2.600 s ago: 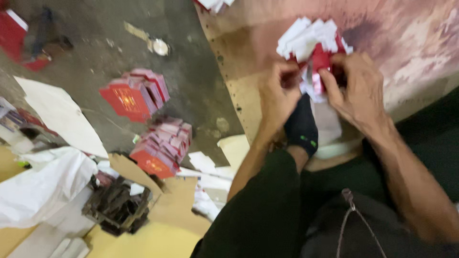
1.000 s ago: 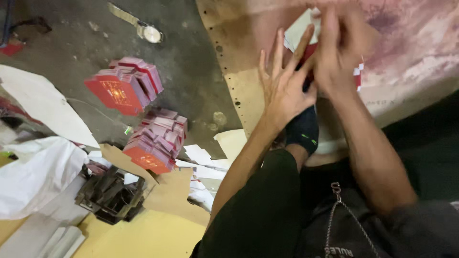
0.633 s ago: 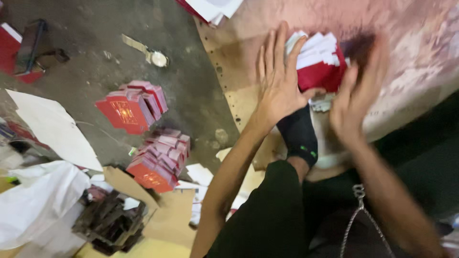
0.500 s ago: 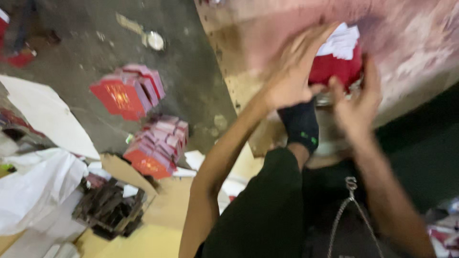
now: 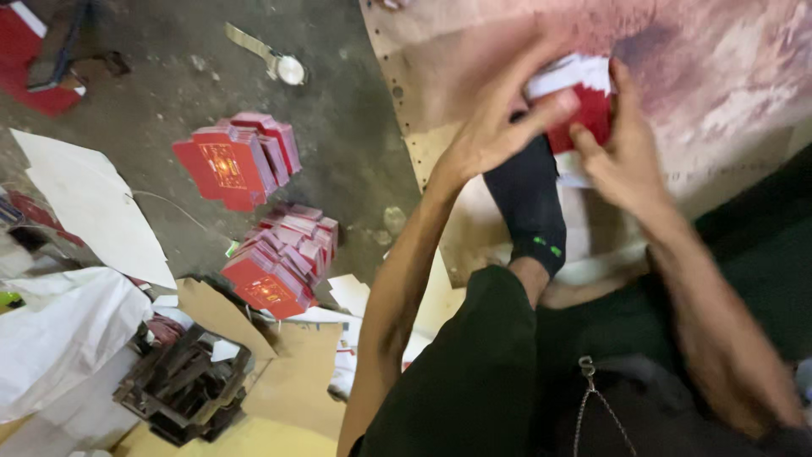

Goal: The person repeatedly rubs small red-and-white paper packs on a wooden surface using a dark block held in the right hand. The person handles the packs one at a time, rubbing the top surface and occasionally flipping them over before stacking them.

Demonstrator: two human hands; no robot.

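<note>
A stack of red and white paper envelopes [image 5: 584,106] lies on the worn pinkish board [image 5: 719,76], pinched between both hands: the left hand [image 5: 499,127] closes over its near edge, the right hand [image 5: 626,152] grips its side. A black-socked foot [image 5: 529,203] rests just below. Two fanned piles of red envelopes [image 5: 262,211] sit well apart on the gritty concrete floor [image 5: 338,127]

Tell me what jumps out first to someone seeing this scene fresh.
Both hands, left hand and right hand, close on a red and white packet stack at the upper right, on a worn pinkish board. On the grey floor to the left lie two fanned stacks of red packets.
</note>
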